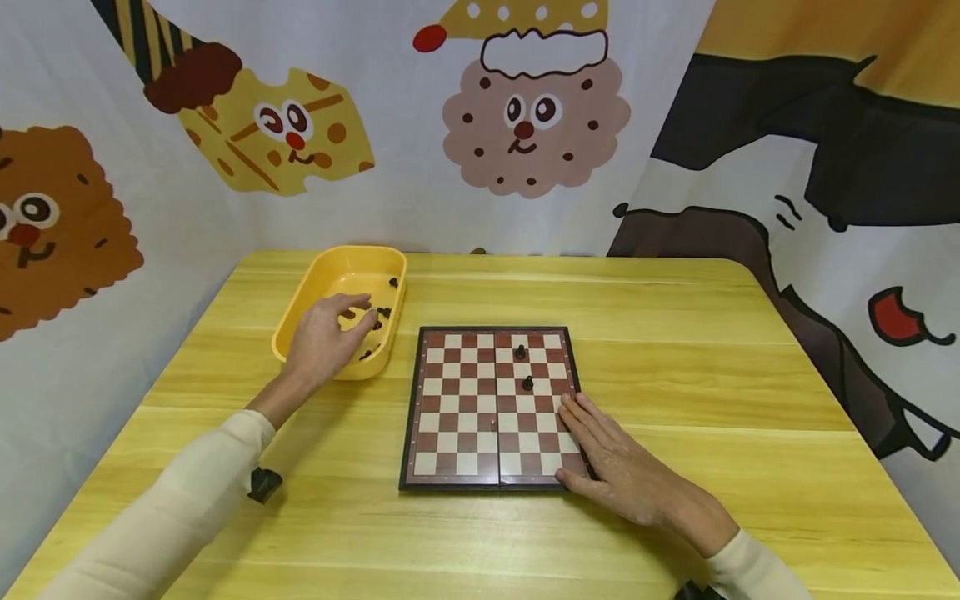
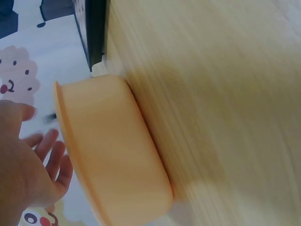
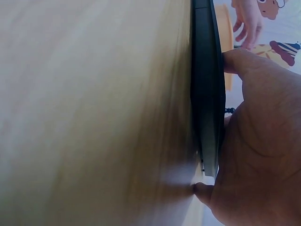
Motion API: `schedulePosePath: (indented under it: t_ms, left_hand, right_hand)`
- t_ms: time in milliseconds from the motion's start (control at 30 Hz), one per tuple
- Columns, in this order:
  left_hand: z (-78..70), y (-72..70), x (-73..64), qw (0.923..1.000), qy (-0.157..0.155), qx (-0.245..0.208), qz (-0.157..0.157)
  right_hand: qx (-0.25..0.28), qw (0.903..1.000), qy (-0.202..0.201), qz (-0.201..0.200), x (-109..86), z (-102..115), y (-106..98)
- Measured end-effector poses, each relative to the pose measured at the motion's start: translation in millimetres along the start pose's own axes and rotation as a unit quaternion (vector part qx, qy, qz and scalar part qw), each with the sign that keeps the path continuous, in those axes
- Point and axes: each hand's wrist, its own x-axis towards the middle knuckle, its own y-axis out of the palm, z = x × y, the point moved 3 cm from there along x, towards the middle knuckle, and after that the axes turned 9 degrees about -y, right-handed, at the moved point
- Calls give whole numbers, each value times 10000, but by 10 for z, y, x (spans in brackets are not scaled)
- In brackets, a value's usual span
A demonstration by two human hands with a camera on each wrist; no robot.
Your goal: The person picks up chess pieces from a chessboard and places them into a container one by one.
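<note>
My left hand point(image 1: 322, 337) is over the yellow bin point(image 1: 300, 292), its thumb and fingers apart. Small black chess pieces point(image 1: 366, 355) lie in the bin. One blurred dark piece point(image 2: 51, 117) shows above the rim near the left fingers, apart from them in the left wrist view. A folding chessboard point(image 1: 457, 479) with red-brown and white squares lies flat. My right hand point(image 1: 626, 471) rests on its right edge with fingers extended. Two black pawns, one farther back point(image 1: 521, 352) and one nearer point(image 1: 528, 383), stand on the right half of the board.
The wooden table point(image 1: 675, 333) carries the bin at back left and the board in the middle. A curtain point(image 1: 412, 208) printed with cartoon biscuits and cheese hangs right behind the table.
</note>
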Motion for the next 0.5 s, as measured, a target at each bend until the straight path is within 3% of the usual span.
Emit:
schedulePosePath:
  t_ms: [200, 500]
  left_hand:
    - [6, -37, -31, 9992, -17, -393, -78]
    - [-44, -21, -121, 9984, 103, -471, -291]
  right_hand:
    - [29, 10000, 24, 2, -3, -1, 10]
    - [61, 10000, 16, -8, 0, -4, 7]
